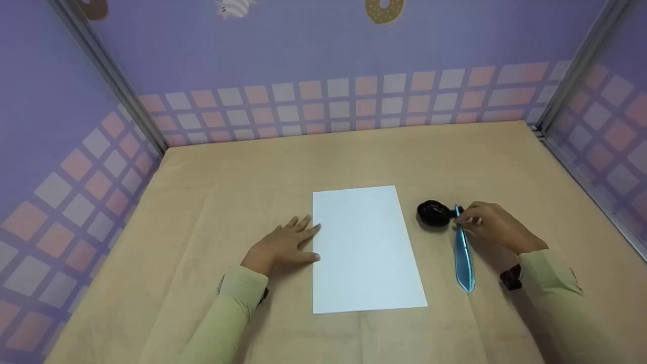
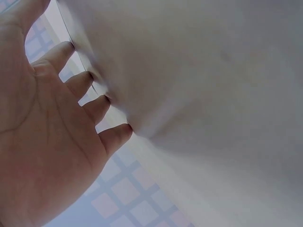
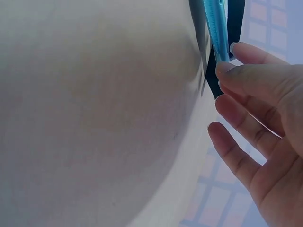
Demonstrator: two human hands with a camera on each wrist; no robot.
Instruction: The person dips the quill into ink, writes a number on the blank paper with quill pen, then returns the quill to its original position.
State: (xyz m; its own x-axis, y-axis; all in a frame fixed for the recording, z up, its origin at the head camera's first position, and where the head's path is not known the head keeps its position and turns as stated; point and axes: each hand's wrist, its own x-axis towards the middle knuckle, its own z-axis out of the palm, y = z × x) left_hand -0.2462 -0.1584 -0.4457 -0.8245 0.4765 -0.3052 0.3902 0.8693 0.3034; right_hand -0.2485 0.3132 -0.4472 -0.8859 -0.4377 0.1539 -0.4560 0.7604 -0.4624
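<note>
A white sheet of paper (image 1: 366,253) lies flat on the table. My left hand (image 1: 285,247) rests at its left edge with fingers spread, the fingertips and thumb right at the border. In the left wrist view the fingers of the left hand (image 2: 57,123) are extended against the surface. To the right of the paper, my right hand (image 1: 488,222) pinches the upper end of a long, shiny, translucent blue piece (image 1: 464,263), pointed at its lower end. Between thumb and index finger of the right hand (image 3: 255,109), the blue piece (image 3: 218,28) looks narrow and ribbed.
A glossy black rounded object (image 1: 433,213) with a short neck lies just left of the right hand. The tan-covered table (image 1: 242,177) is bounded by purple walls (image 1: 328,45) with pink and white squares and metal posts (image 1: 113,76) at the corners.
</note>
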